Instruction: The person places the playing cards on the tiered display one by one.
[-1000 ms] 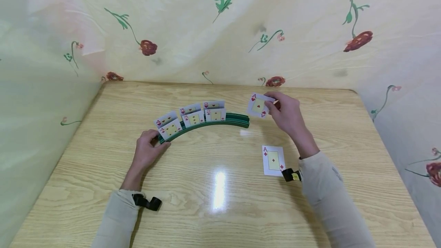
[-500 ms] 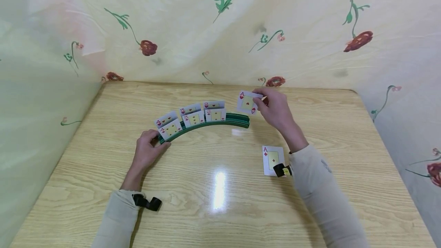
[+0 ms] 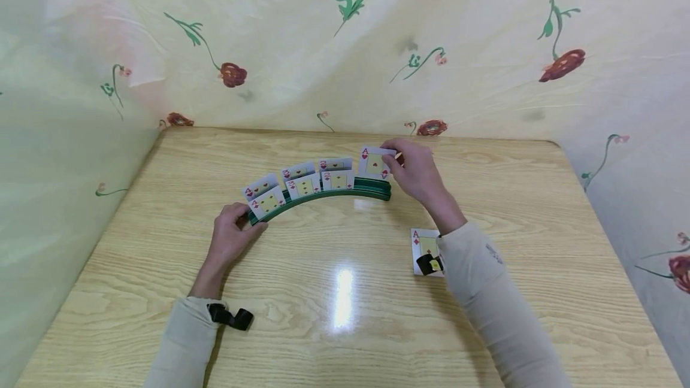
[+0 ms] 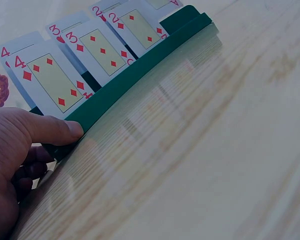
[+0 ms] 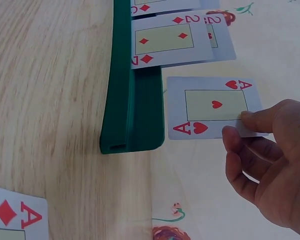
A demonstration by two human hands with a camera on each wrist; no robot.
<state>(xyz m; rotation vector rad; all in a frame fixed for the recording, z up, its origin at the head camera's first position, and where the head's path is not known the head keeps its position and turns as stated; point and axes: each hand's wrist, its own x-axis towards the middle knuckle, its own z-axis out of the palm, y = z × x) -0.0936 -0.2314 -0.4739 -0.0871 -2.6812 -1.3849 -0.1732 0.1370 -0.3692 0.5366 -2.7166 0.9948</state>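
Note:
A green curved card holder (image 3: 373, 189) lies on the table, with playing cards standing in two rows. My left hand (image 3: 229, 233) grips its left end, thumb (image 4: 74, 129) along the front side. Red cards fill the left and middle: the four of diamonds (image 4: 50, 87), three of diamonds (image 4: 101, 50) and two of diamonds (image 4: 135, 30) in front, matching hearts behind. Between thumb and fingers my right hand (image 3: 414, 167) pinches the ace of hearts (image 3: 372, 163) by its upper right corner. In the right wrist view this card is beside the holder's right end, a narrow gap between them.
The ace of diamonds (image 3: 423, 243) lies face up on the wooden table (image 3: 302, 340), partly covered by the right sleeve (image 3: 485, 280) and wrist camera (image 3: 429, 264). Flowered cloth (image 3: 291, 47) hangs behind the table's far edge and along its sides.
My right hand has carried the ace of hearts leftward, from right of the card holder to over its right end. The sleeve now covers more of the ace of diamonds. My left hand stays put.

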